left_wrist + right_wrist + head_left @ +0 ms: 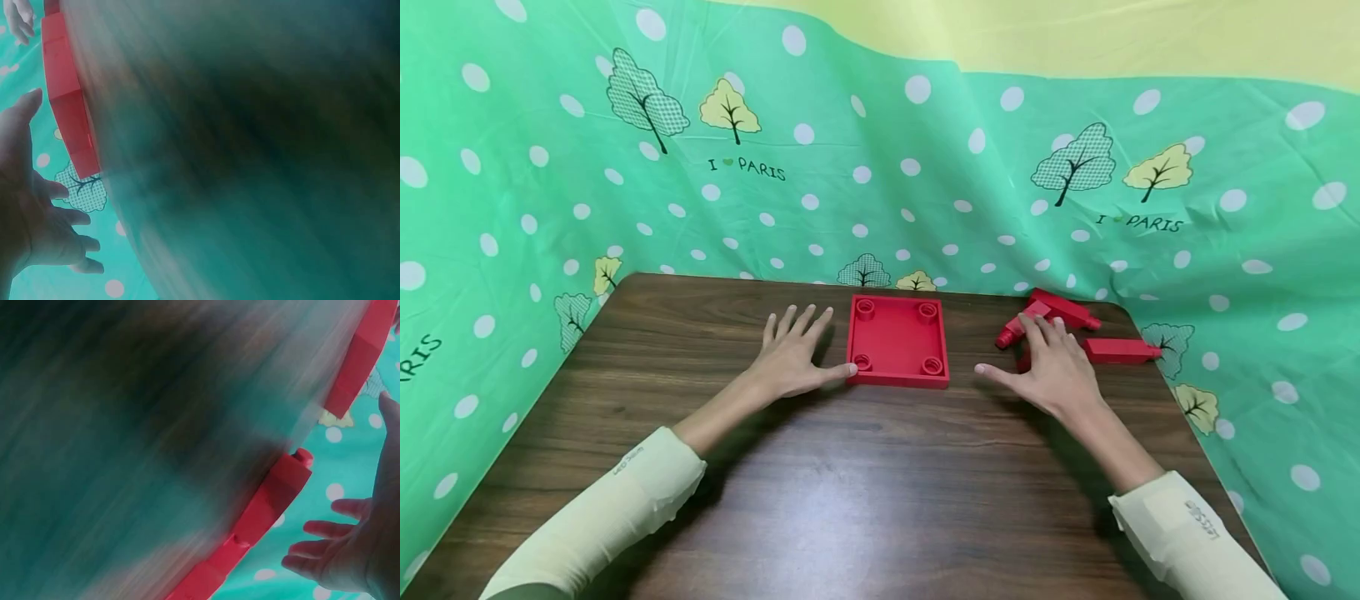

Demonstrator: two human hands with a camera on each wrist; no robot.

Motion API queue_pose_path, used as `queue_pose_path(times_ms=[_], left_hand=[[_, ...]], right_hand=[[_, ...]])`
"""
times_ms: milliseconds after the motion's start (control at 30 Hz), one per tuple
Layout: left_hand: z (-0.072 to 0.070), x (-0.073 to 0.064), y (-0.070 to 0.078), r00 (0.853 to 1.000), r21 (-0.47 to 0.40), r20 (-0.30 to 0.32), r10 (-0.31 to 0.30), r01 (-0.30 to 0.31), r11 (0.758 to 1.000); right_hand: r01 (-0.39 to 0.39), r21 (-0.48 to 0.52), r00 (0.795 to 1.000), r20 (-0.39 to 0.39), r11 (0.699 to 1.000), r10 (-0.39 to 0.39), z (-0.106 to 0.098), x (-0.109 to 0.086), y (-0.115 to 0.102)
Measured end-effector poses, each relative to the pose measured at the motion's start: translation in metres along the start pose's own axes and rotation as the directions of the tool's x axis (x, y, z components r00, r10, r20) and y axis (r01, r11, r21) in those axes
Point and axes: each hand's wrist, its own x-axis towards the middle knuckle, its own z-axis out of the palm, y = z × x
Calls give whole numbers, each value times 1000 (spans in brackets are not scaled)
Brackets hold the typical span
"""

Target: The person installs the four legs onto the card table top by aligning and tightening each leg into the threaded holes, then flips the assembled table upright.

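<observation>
A square red tray-like piece [898,337] lies on the brown table, with a raised round socket in each corner. My left hand [793,358] is just left of it, fingers spread, its thumb tip overlapping the near left corner in the head view. On the right, my right hand [1052,371] is spread above several red bars, its fingers covering part of them. One bar [1123,351] points right, and another [1063,308] lies behind the fingertips. Both wrist views show the hands [47,219] [350,544] with extended fingers and nothing held.
The wooden table [820,500] reaches back to a green dotted cloth [820,208] hung behind it and along both sides. The red bars lie near the table's back right corner, one end reaching close to the right edge.
</observation>
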Motion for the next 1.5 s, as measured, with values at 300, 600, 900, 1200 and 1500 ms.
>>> queue_pose_path(times_ms=[300, 600, 900, 1200, 1500], left_hand=[[-1, 1, 3, 999, -145, 38, 26, -20, 989], [-2, 7, 2, 997, -374, 48, 58, -36, 927], [-2, 18, -1, 994, -660, 105, -9, 76, 747], [4, 29, -4, 988, -797, 153, -30, 141, 588], [10, 32, 0, 981, -845, 188, -42, 183, 502]], right_hand=[[22, -9, 998, -56, 1000, -22, -6, 0, 13], [19, 25, 998, -59, 1000, -18, -12, -2, 30], [19, 67, 998, -54, 998, -16, -15, -2, 49], [13, 77, 1000, -5, 997, -13, -21, 0, 66], [73, 135, 997, -41, 988, -68, -26, 2, 86]])
